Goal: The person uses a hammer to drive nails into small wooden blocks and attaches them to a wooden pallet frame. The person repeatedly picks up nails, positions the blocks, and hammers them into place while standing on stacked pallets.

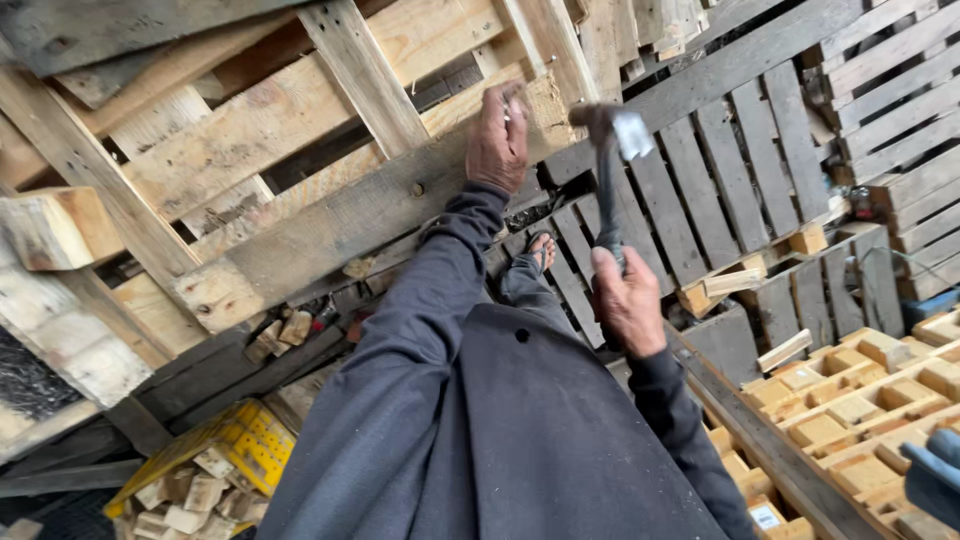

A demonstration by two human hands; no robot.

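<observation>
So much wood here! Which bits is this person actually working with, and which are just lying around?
In use:
left hand pressed on the pallet board
right hand gripping the hammer

Lying about:
yellow crate of wood blocks
stacked grey pallets
loose wood blocks at right
</observation>
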